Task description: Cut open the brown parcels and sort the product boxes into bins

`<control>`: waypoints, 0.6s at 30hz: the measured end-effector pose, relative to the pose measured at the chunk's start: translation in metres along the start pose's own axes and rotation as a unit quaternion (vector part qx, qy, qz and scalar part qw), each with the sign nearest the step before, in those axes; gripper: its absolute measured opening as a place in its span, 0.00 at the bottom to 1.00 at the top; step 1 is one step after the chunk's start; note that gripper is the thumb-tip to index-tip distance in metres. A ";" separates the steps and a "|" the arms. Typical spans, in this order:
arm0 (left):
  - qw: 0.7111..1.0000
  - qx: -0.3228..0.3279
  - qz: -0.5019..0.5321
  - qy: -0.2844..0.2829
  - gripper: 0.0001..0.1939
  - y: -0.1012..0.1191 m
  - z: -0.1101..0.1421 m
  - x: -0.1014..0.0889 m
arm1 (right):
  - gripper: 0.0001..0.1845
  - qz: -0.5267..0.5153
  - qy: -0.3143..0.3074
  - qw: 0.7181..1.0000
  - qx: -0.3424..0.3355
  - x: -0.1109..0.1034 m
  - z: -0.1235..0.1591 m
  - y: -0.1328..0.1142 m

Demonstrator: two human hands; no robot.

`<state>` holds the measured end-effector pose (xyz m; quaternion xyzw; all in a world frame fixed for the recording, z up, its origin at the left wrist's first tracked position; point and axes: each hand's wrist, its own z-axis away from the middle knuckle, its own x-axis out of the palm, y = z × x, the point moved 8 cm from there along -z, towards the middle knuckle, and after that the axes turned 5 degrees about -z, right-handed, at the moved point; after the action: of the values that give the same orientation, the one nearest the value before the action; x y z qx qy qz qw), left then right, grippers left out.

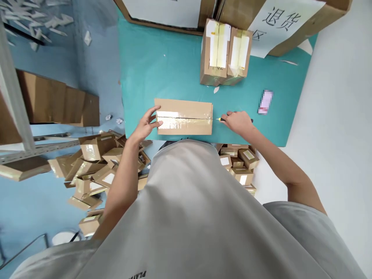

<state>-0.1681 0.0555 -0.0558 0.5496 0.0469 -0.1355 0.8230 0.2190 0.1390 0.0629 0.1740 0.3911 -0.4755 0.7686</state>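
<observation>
A parcel returns workroom, shown by its sign (279, 29) and heaped cartons (101, 176).

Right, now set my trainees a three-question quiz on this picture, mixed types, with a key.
1. Short answer: which hand holds the slim black-and-yellow tool?
2. True or false: the left hand is at the end of the long carton closest to that tool.
3. Multiple choice: on the green table, how many taped cartons stand side by side in front of the larger boxes? A) one B) two C) four

Key
1. The right hand.
2. False; it is at the opposite end.
3. B
</observation>
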 end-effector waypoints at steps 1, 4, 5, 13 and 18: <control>1.000 -0.003 -0.003 0.004 0.46 0.000 0.001 -0.002 | 0.20 -0.016 0.012 1.000 0.000 0.005 0.000 0.010; 0.999 -0.016 -0.009 0.028 0.46 -0.002 0.008 -0.014 | 0.21 -0.103 0.079 0.991 0.024 0.022 -0.002 0.044; 0.999 -0.023 -0.009 0.040 0.46 -0.004 0.012 -0.020 | 0.22 -0.152 0.108 0.982 0.041 0.031 -0.004 0.054; 0.989 -0.054 -0.015 0.139 0.47 -0.033 0.043 -0.071 | 0.31 -0.633 0.070 0.752 0.168 0.127 -0.048 -0.005; 0.980 -0.061 -0.035 0.186 0.46 -0.051 0.044 -0.084 | 0.33 -0.697 0.067 0.698 0.149 0.121 -0.055 -0.069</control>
<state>-0.2656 0.0108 -0.0654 0.5120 0.2263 -0.0569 0.8266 0.1644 0.0680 -0.0573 -0.0051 0.3749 -0.9143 0.1534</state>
